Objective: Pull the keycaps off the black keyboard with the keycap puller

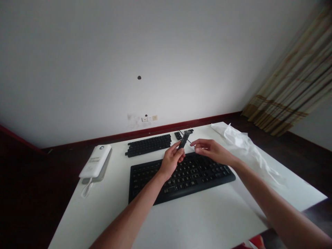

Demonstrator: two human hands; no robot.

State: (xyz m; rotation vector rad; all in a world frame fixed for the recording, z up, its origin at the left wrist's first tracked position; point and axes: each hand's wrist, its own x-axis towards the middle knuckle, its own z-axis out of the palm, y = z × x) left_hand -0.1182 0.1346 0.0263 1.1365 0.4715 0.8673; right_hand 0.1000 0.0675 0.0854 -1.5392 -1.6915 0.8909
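Observation:
A narrow dark bar (184,139) points up and away from my left hand (171,159), whose fingers are wrapped round its lower end. Its exact kind is unclear; small light details show near its top. Close by on the right, my right hand (211,151) has its fingers curled in near the bar, and what is between the fingertips, if anything, is too small to make out. Both hands are above a black keyboard (181,178) with its keycaps off, key sockets showing. Behind it lies a set of black keycaps (149,145) in rows, with a smaller keycap block (178,136) to the right.
A white power bank (95,160) with a short cable (87,188) lies at the table's left, on top of a flat grey object. Crumpled clear plastic wrapping (246,145) covers part of the right side. The white table (181,221) stands near a wall with sockets (149,118).

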